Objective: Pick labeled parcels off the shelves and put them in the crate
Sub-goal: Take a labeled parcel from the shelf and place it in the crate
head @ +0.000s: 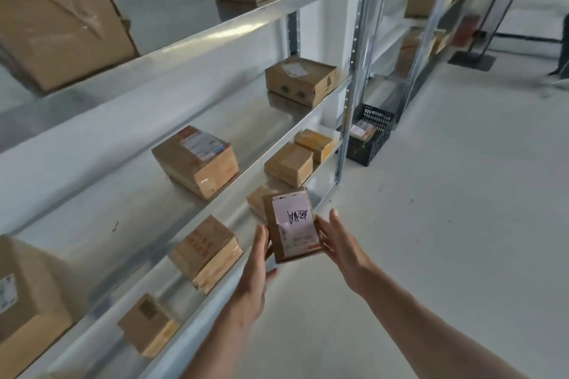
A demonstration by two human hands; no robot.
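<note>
While both arms are stretched out ahead, the small brown cardboard parcel [292, 224] with a white label and dark handwriting sits between the hands, label up, off the shelf.

left hand [257, 258]: grips the parcel's left edge, fingers running under the box.
right hand [338, 243]: released, fingers straight, thumb side touching the parcel's right edge.

Black plastic lattice crate [369, 140]: on the pale grey floor [446, 224], well beyond the hands, ahead and to their right, at the foot of a shelf upright. Some parcels are inside, too blurred to detail.

Galvanised metal shelves [129, 188] run along the left of the hands.

Low shelf:
- just behind the held parcel, a plain brown box [256, 198], partly hidden
- further out past it, a small tan box [289, 164], then a yellower small box [314, 140] just beside it
- left of the left hand, a taped brown parcel with red print [206, 251]
- back beside the left forearm, a smaller brown box with a dark barcode [147, 323]

One shelf up, left of and beyond the hands: a brown taped parcel with a white printed label [197, 160]. Further along is a flat brown carton with a small white label [300, 80].

Top shelf: larger cartons, blurred.
</note>
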